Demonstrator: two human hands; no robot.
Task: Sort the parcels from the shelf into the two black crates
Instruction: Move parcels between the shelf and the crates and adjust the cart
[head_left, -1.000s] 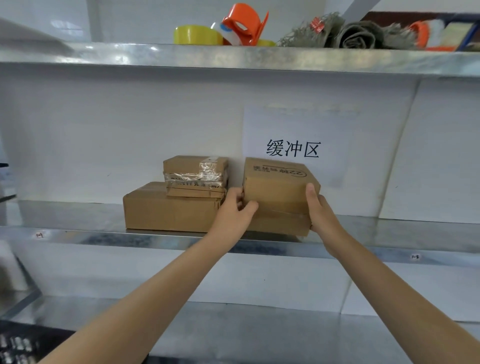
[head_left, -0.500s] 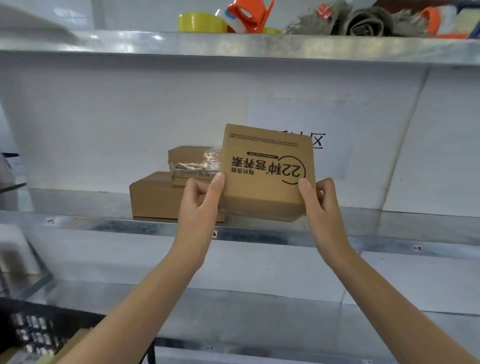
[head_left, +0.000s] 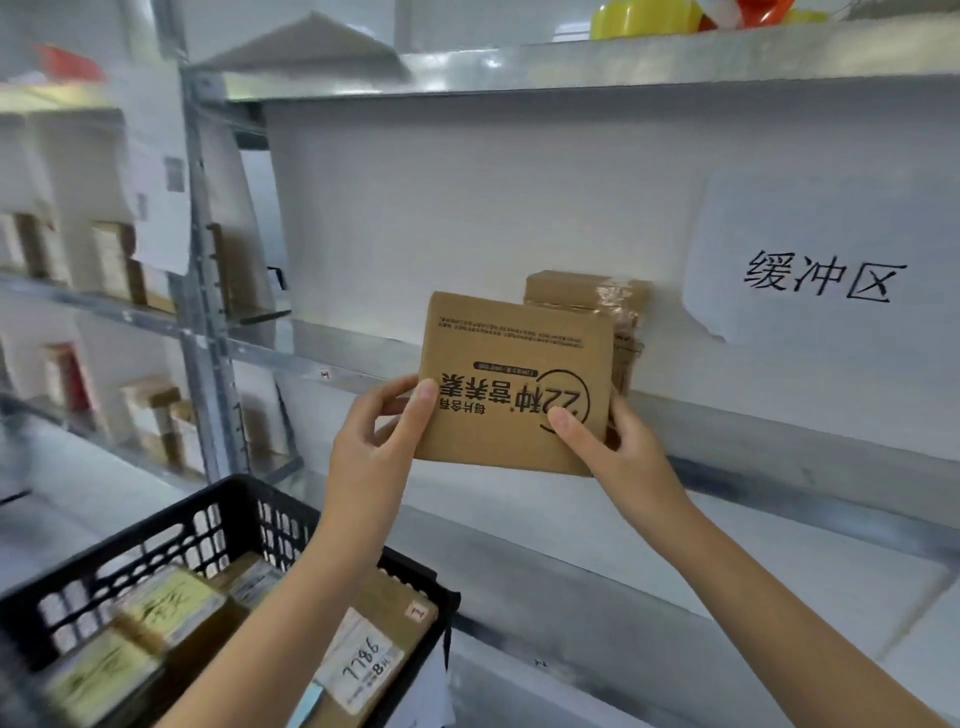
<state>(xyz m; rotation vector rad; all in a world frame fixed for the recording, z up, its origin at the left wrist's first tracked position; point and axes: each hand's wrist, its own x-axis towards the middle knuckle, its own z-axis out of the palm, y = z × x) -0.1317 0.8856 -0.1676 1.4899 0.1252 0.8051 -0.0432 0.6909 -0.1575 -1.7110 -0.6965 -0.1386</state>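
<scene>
While held up before the grey metal shelf (head_left: 779, 441), flat brown cardboard parcel with black print (head_left: 511, 364), left hand (head_left: 371, 452) pinching its 9 o'clock edge, right hand (head_left: 618, 457) pinching its 4 o'clock corner, black plastic crate (head_left: 156, 524) at 7 o'clock.

Only one view to go on, so nothing is shared between cameras. It's worn at head height and aimed forward and slightly down. The middle shelf (head_left: 779, 441) is taken at an angle, its front edge slanting down to the right. The parcel (head_left: 511, 384) is framed close up near the centre, with the left hand (head_left: 374, 441) and right hand (head_left: 618, 457) brought in from the bottom edge. The black crate (head_left: 130, 543) is looked down into at bottom left. The upper shelf (head_left: 623, 62) is seen from slightly below. The far-left racking is blurred.
</scene>
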